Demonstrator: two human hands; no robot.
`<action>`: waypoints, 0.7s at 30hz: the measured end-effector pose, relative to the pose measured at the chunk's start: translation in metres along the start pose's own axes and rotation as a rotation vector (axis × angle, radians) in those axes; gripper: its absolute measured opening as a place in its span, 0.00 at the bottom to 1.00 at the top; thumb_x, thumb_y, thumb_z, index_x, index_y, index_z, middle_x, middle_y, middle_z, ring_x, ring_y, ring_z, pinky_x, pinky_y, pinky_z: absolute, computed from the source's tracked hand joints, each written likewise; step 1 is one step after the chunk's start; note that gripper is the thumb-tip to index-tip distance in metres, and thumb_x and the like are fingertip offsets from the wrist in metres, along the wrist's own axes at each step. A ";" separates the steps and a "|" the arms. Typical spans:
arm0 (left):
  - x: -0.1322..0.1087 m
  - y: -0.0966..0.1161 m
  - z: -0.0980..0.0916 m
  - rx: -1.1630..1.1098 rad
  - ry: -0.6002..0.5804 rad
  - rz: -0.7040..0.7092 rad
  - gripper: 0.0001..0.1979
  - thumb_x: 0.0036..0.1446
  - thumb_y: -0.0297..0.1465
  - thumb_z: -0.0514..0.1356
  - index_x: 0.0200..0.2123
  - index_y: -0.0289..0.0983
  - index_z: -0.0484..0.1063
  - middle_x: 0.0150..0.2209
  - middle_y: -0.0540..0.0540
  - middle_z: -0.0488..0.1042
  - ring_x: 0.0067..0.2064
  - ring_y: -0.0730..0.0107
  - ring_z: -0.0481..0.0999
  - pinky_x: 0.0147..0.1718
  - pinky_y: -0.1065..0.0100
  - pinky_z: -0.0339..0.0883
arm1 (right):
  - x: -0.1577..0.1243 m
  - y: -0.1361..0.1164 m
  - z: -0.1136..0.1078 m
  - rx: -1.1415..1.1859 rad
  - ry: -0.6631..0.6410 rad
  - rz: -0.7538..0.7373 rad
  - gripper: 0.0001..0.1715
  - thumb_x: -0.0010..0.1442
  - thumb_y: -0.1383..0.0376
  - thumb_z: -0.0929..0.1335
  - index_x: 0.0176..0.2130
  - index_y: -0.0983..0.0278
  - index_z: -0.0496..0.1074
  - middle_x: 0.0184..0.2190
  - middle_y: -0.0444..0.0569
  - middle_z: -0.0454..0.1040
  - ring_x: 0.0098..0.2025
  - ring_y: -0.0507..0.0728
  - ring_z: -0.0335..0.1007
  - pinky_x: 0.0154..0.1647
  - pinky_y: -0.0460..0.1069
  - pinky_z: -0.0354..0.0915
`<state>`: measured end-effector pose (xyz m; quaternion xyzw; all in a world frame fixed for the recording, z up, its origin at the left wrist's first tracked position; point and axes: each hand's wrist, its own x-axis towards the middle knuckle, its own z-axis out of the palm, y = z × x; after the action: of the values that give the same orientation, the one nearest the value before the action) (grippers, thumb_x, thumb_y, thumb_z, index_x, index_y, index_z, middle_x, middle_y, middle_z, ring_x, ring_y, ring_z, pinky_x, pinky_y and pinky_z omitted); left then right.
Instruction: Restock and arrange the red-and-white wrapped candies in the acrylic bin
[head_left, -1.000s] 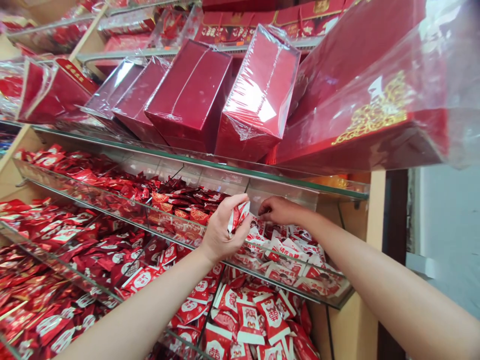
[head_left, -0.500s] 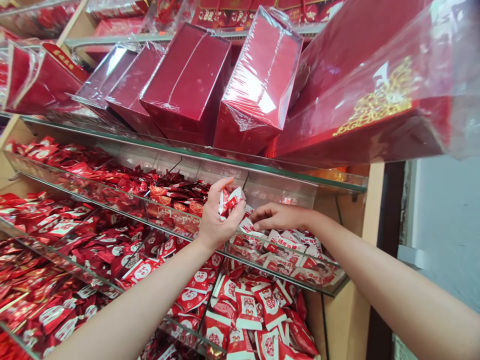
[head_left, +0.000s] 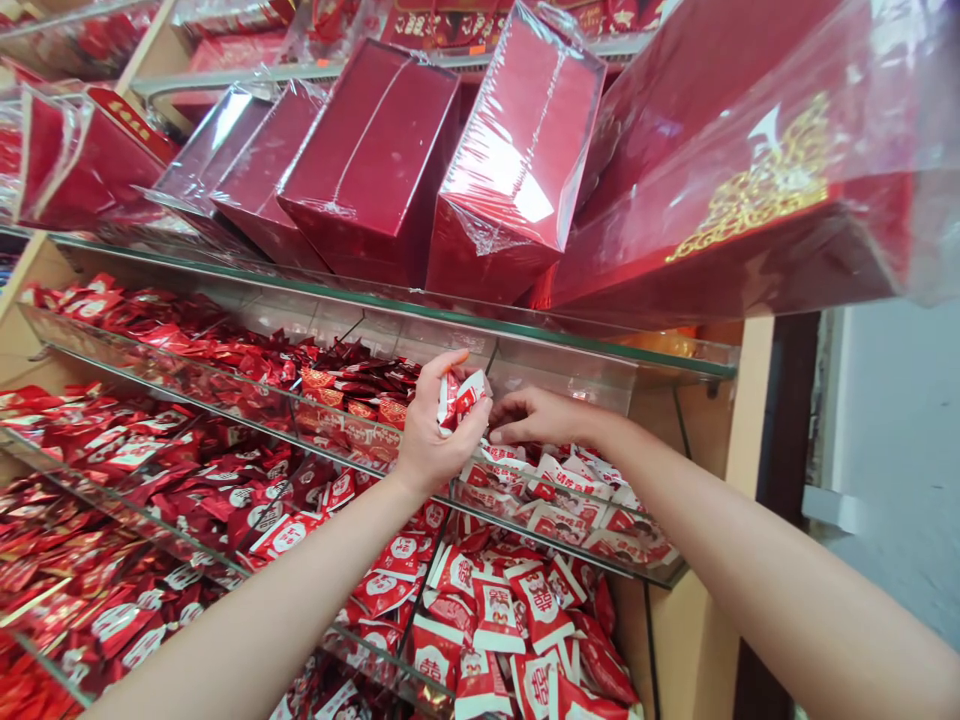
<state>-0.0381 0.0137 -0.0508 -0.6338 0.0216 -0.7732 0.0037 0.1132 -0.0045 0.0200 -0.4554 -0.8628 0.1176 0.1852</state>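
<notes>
My left hand (head_left: 442, 430) is closed around small red-and-white candy packets (head_left: 471, 390), their printed ends showing between thumb and fingers. Close to its right, my right hand (head_left: 544, 415) is bent with thumb and fingers drawn together. Its fingertips are near the held packets, and whether anything is pinched in them I cannot make out. Below the right hand, white packets with red print (head_left: 574, 485) fill a clear-fronted shelf bin. Dark red packets (head_left: 360, 380) lie in the neighbouring section, left of my left hand.
A glass shelf edge (head_left: 375, 290) runs just above both hands, with plastic-wrapped red boxes (head_left: 375, 150) on it. Lower bins hold more red packets (head_left: 495, 610). A clear front panel (head_left: 420, 460) borders the bin. A wooden upright (head_left: 739, 430) stands at the right.
My right hand has lifted slightly from the white packets and shifted left towards my left hand. The left hand keeps its hold, almost still.
</notes>
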 end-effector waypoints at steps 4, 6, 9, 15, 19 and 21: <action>0.001 0.000 -0.001 -0.058 -0.026 -0.085 0.26 0.47 0.23 0.61 0.50 0.40 0.58 0.35 0.50 0.70 0.29 0.76 0.71 0.28 0.72 0.70 | -0.008 -0.002 -0.001 0.254 0.243 -0.111 0.17 0.48 0.73 0.67 0.41 0.67 0.67 0.33 0.47 0.72 0.30 0.49 0.68 0.28 0.44 0.65; 0.002 -0.001 -0.001 -0.080 -0.031 -0.131 0.27 0.47 0.25 0.62 0.50 0.41 0.58 0.36 0.49 0.70 0.30 0.74 0.72 0.29 0.70 0.70 | -0.010 -0.008 0.003 0.378 0.299 -0.192 0.23 0.46 0.75 0.67 0.44 0.66 0.66 0.39 0.49 0.72 0.36 0.50 0.68 0.32 0.44 0.66; 0.002 -0.003 -0.001 -0.085 -0.018 -0.171 0.28 0.46 0.28 0.63 0.50 0.41 0.58 0.37 0.49 0.70 0.31 0.72 0.72 0.31 0.68 0.70 | -0.010 -0.018 0.012 0.447 0.275 -0.272 0.25 0.46 0.74 0.67 0.46 0.65 0.66 0.44 0.50 0.70 0.37 0.50 0.68 0.31 0.44 0.67; 0.004 -0.008 -0.001 -0.010 0.052 -0.135 0.27 0.45 0.31 0.65 0.49 0.42 0.60 0.39 0.50 0.65 0.33 0.73 0.70 0.36 0.67 0.68 | -0.009 -0.023 0.022 0.505 0.291 -0.276 0.24 0.44 0.68 0.71 0.43 0.65 0.68 0.45 0.50 0.69 0.36 0.52 0.67 0.27 0.44 0.68; 0.004 -0.008 -0.002 0.000 0.028 -0.130 0.23 0.48 0.34 0.63 0.48 0.42 0.60 0.37 0.51 0.64 0.33 0.74 0.68 0.34 0.69 0.67 | -0.010 -0.021 0.017 0.472 0.302 -0.263 0.24 0.44 0.67 0.72 0.42 0.65 0.68 0.46 0.51 0.69 0.33 0.51 0.68 0.26 0.44 0.69; 0.005 -0.008 -0.003 0.005 0.015 -0.127 0.19 0.52 0.34 0.59 0.48 0.42 0.60 0.37 0.51 0.65 0.34 0.74 0.68 0.35 0.70 0.67 | -0.012 -0.021 0.015 0.397 0.335 -0.230 0.24 0.46 0.68 0.71 0.45 0.66 0.66 0.45 0.52 0.69 0.32 0.51 0.68 0.25 0.45 0.69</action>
<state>-0.0422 0.0214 -0.0465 -0.6281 -0.0208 -0.7766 -0.0439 0.0976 -0.0263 0.0115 -0.3222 -0.8263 0.1855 0.4231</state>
